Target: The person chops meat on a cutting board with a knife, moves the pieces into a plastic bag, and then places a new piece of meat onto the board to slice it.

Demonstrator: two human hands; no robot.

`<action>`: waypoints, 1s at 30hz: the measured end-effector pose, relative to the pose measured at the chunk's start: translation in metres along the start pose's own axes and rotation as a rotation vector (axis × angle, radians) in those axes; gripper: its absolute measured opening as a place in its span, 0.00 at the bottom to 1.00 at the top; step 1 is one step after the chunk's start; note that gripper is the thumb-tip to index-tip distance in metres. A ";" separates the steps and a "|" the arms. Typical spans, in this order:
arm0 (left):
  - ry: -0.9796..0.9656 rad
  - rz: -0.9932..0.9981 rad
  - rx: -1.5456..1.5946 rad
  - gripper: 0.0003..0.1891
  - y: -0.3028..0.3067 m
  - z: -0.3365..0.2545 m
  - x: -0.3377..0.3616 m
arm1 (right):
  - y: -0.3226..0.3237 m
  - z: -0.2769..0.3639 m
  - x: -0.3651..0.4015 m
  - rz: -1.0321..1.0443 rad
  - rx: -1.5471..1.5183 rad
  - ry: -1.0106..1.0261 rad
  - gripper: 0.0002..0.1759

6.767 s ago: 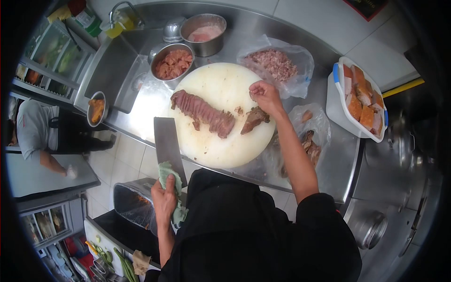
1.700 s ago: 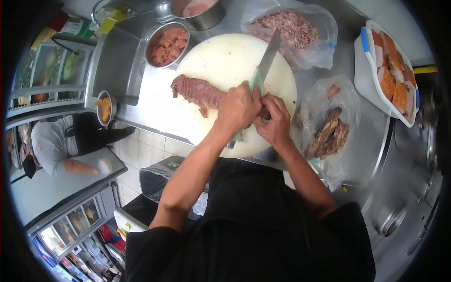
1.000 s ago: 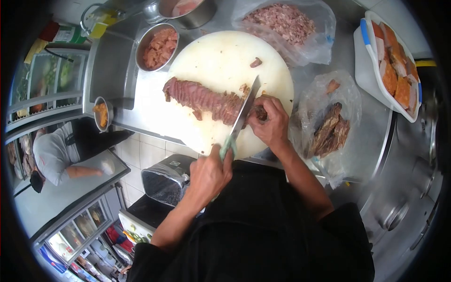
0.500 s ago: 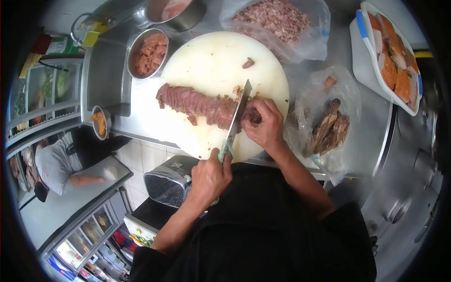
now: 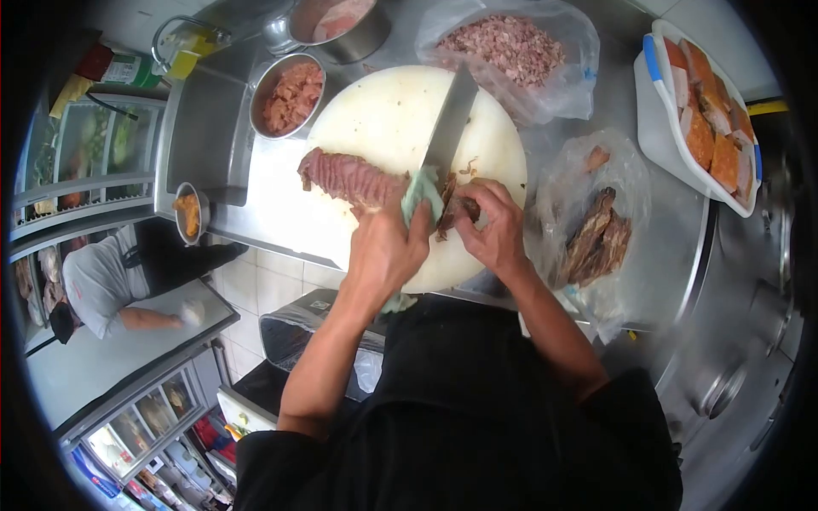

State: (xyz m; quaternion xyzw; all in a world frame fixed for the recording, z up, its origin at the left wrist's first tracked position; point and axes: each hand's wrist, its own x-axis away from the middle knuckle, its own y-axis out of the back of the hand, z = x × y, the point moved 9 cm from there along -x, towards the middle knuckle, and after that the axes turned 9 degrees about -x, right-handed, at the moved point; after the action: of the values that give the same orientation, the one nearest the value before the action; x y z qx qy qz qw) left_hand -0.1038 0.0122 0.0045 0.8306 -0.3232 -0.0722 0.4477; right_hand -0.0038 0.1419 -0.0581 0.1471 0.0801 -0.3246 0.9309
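Observation:
A row of sliced reddish-brown meat lies on the round white cutting board. My left hand is closed around the handle of a broad kitchen knife, with a pale green cloth wrapped at the grip. The blade points away from me across the board, just right of the slices. My right hand pinches the dark end piece of meat near the board's right side. Small scraps lie beside the blade. My left hand partly covers the slices.
Behind the board stand a bowl of raw meat, a metal pot and a bag of chopped meat. To the right are a bag of dark meat strips and a white tub. Another person works at left.
My left hand and the knife have moved forward, away from me, so the blade reaches farther over the board. My right hand has shifted slightly right with the end piece. The view has shifted a little.

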 end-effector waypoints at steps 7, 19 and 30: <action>0.074 0.107 -0.183 0.13 -0.011 0.003 0.039 | -0.003 -0.004 0.002 -0.008 0.002 -0.024 0.12; 0.034 0.157 -0.348 0.13 -0.026 0.019 0.059 | -0.003 -0.002 0.001 -0.042 0.014 0.004 0.12; 0.098 0.227 -0.359 0.14 -0.035 0.029 0.063 | -0.002 0.000 0.000 -0.049 0.042 0.017 0.14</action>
State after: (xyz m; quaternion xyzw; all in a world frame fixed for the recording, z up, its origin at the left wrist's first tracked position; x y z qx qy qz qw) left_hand -0.0494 -0.0322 -0.0295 0.6984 -0.3743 -0.0373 0.6089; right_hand -0.0050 0.1404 -0.0580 0.1673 0.0850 -0.3479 0.9186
